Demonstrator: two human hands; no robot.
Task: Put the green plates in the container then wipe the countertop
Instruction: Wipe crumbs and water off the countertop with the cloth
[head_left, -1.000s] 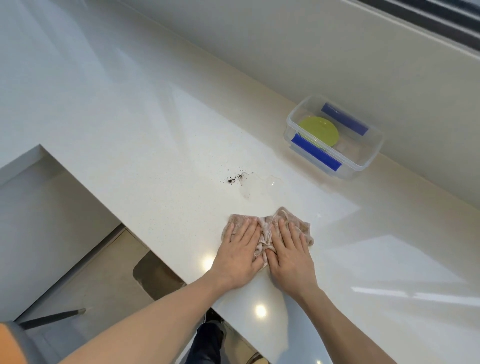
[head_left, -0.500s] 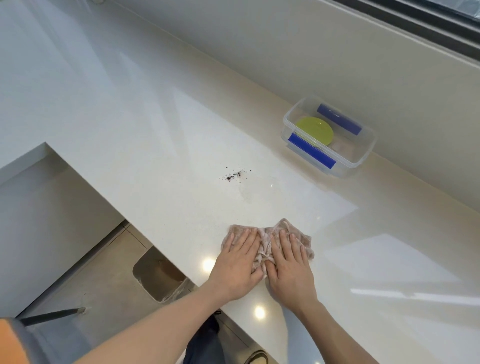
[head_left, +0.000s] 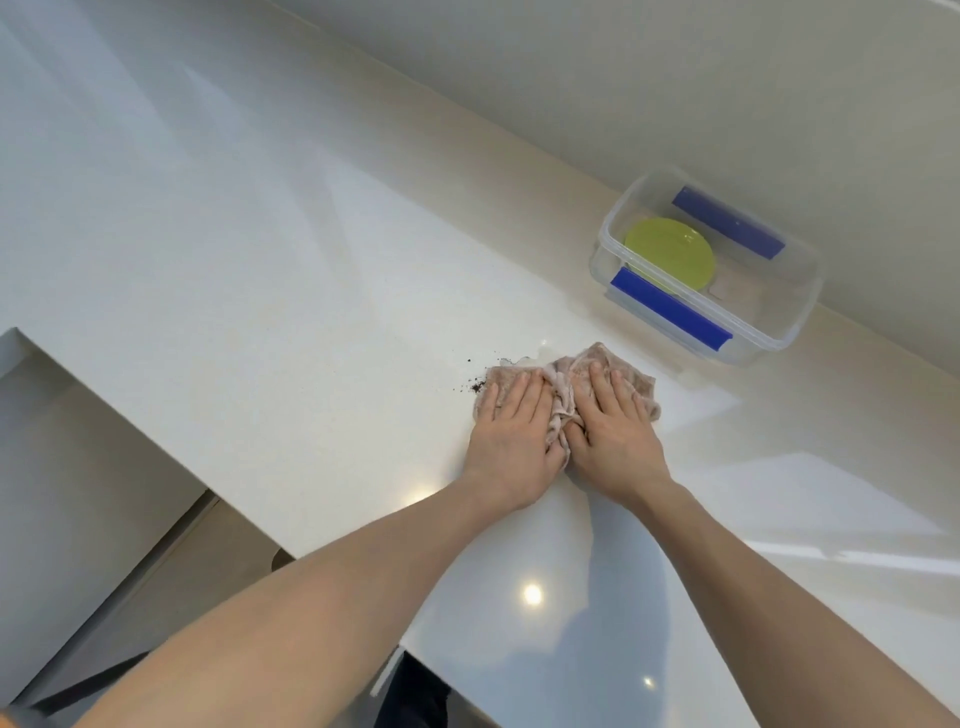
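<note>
A pinkish-beige cloth (head_left: 618, 371) lies bunched on the white countertop (head_left: 291, 291). My left hand (head_left: 511, 436) and my right hand (head_left: 615, 434) press flat on the cloth side by side, fingers pointing away from me. A few dark crumbs (head_left: 475, 385) lie just left of the cloth's far edge; the rest are under the cloth. A clear container (head_left: 789, 332) with blue clips stands at the back right by the wall, with a green plate (head_left: 670, 252) lying inside it.
The countertop's front edge (head_left: 156, 431) runs diagonally at the left, with floor and a lower cabinet face below it. A wall (head_left: 675, 88) rises right behind the container. A wet streak shines on the counter near the cloth.
Both hands have pushed the cloth forward across the counter onto the crumb patch, closer to the container. Most crumbs are now under the cloth.
</note>
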